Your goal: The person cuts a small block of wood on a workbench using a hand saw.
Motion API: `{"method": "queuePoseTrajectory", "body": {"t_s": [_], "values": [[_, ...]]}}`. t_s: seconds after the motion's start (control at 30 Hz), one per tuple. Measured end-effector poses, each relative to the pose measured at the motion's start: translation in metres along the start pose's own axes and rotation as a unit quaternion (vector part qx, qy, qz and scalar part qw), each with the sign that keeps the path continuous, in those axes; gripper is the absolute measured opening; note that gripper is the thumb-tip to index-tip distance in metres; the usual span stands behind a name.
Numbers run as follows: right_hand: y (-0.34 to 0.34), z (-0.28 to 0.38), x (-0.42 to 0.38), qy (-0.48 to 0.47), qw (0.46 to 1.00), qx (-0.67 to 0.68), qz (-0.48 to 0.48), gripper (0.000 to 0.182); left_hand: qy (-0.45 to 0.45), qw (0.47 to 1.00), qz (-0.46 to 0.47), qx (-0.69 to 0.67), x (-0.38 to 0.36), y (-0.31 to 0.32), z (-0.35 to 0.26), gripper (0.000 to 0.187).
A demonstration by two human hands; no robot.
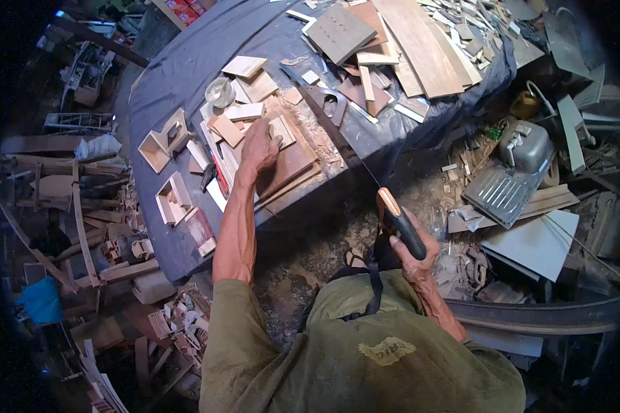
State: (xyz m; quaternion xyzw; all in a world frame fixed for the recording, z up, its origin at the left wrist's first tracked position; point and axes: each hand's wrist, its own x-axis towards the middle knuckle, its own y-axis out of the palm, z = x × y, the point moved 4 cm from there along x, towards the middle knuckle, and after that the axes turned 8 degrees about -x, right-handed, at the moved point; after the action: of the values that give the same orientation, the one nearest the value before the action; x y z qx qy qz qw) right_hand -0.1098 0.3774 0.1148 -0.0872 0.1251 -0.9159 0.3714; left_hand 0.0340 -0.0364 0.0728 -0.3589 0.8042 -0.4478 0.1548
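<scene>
My right hand (420,251) is wrapped round the black and orange handle of a handsaw (401,224), in front of the table's near edge. The saw's dark blade (341,141) points up and left over that edge. On the table, my left hand (259,150) has its fingers curled against a small pale wooden piece (282,131), which lies on a brown wooden board (293,155). Part of that piece is hidden by the fingers. Beside this hand lie short wood offcuts (227,127), and a clear round container (219,91) stands behind them.
Small wooden boxes (173,199) stand at the table's left. A hacksaw-like frame (334,107) lies beyond the blade. Planks (420,48) and scraps pile up at the back right. A metal sink (510,182) and timber clutter the floor at right; more scrap wood (182,323) lies lower left.
</scene>
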Motion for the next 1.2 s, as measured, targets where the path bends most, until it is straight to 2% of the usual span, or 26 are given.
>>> {"method": "queuePoseTrajectory", "body": {"t_s": [0.17,0.2,0.27,0.37,0.5,0.57,0.67,0.73,0.83,1.03,1.2], "values": [[0.006,0.008,-0.002,0.000,1.000,0.005,0.016,0.059,0.026,0.998,-0.051,0.042,-0.005,0.023,0.003,0.054],[0.006,0.010,-0.004,0.055,0.998,0.020,0.031,0.061,0.024,0.997,-0.057,0.035,-0.008,0.023,-0.005,0.052],[0.009,0.007,-0.006,0.049,0.998,0.015,0.044,0.061,0.026,0.996,-0.071,0.039,-0.010,0.026,-0.008,0.050],[0.011,0.012,-0.007,0.051,0.997,0.018,0.054,0.060,0.057,0.989,-0.137,0.019,-0.012,0.028,-0.008,0.047],[0.014,0.012,-0.010,0.062,0.996,0.022,0.058,0.060,-0.023,0.979,-0.203,0.026,-0.003,0.027,-0.007,0.046],[0.013,0.010,-0.009,-0.005,0.998,-0.004,0.056,0.060,-0.038,0.965,-0.256,0.029,0.005,0.031,-0.004,0.043],[0.014,0.007,-0.010,-0.039,0.997,-0.019,0.057,0.061,-0.113,0.971,-0.204,0.051,0.011,0.035,-0.013,0.041],[0.015,0.004,-0.012,-0.038,0.997,-0.020,0.058,0.061,-0.085,0.966,-0.237,0.061,0.011,0.046,-0.010,0.041],[0.015,0.012,-0.014,0.040,0.997,0.005,0.063,0.059,-0.045,0.960,-0.272,0.038,0.014,0.055,-0.004,0.041],[0.015,0.013,-0.013,-0.026,0.998,-0.037,0.046,0.061,-0.012,0.960,-0.279,0.015,0.012,0.054,-0.002,0.042],[0.016,0.011,-0.015,-0.020,0.998,-0.031,0.042,0.060,0.008,0.963,-0.269,0.019,0.012,0.054,0.001,0.039]]}}
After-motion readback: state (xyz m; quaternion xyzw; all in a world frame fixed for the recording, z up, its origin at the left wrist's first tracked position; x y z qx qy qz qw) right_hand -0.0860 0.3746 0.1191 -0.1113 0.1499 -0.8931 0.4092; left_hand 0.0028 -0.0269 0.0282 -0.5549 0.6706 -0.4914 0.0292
